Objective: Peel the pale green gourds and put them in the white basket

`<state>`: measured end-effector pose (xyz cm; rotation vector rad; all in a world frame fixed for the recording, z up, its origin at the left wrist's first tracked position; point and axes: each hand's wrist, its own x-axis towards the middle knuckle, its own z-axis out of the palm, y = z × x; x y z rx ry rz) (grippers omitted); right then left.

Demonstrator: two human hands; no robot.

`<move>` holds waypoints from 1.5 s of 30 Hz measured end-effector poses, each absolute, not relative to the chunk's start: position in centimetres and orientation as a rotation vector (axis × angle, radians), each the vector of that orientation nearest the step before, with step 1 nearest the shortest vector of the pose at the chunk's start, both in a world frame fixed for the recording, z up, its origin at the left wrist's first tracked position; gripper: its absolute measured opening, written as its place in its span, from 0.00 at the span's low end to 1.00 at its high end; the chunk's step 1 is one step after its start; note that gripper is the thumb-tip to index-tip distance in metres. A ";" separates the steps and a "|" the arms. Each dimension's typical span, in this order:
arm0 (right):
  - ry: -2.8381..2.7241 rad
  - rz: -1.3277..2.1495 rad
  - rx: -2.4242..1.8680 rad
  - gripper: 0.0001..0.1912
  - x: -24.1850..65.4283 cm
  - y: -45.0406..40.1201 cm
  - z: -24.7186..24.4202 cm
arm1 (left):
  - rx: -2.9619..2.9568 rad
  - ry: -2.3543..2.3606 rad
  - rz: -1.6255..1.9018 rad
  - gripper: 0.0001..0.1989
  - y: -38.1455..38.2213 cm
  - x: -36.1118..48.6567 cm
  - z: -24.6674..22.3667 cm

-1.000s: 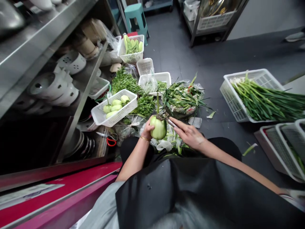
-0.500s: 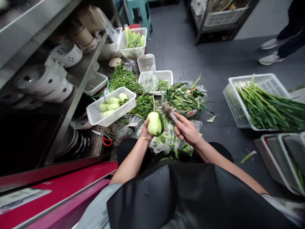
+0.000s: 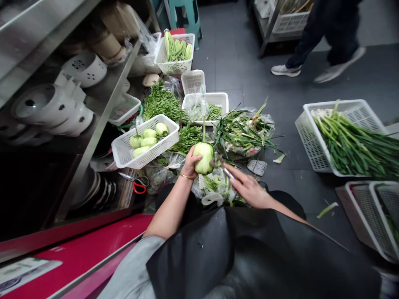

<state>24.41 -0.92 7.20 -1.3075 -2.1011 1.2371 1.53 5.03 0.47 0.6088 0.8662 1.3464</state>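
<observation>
My left hand [image 3: 190, 162] is closed round the side of a round squash [image 3: 203, 160], which is mostly pale green with a long stem pointing up. A little dark green skin shows along its right edge. In my right hand [image 3: 249, 187] is a peeler [image 3: 225, 168] with a metallic handle, gripped with the fingers extended along it. The peeler's blurred head is at the squash's right side; contact is hard to make out. Below both hands lies a heap of green peelings and trimmings [image 3: 220, 182]. To the left, a white basket [image 3: 124, 154] holds several pale peeled squashes [image 3: 149, 141].
Leafy greens [image 3: 163, 104] and a pile of scallion trimmings [image 3: 246, 128] lie on the floor ahead. A white basket of scallions [image 3: 307, 137] stands at right. Red-handled scissors [image 3: 139, 187] rest beside the shelf [image 3: 93, 153]. A person's legs [image 3: 327, 33] are at the upper right.
My right hand has brought the peeler down to the squash's right side. The squash has turned, showing less dark skin. The person at the upper right has walked leftward.
</observation>
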 end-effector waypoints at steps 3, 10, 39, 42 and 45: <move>-2.137 1.295 -1.351 0.25 26.1 -1.8 6.9 | 0.623 0.825 1.349 0.31 5.2 1.0 0.2; -2.145 1.016 -1.244 0.27 23.3 1.8 8.4 | 0.731 0.826 1.339 0.35 5.1 1.1 0.3; -2.132 0.921 -1.243 0.27 20.5 1.3 11.6 | 0.464 0.704 1.468 0.36 4.6 1.8 2.8; -2.196 1.017 -1.239 0.27 21.5 -2.4 8.0 | 0.359 0.740 1.537 0.34 5.1 1.3 2.6; -2.227 1.044 -1.321 0.26 23.2 -4.2 7.0 | 0.306 0.722 1.566 0.32 5.4 1.0 2.4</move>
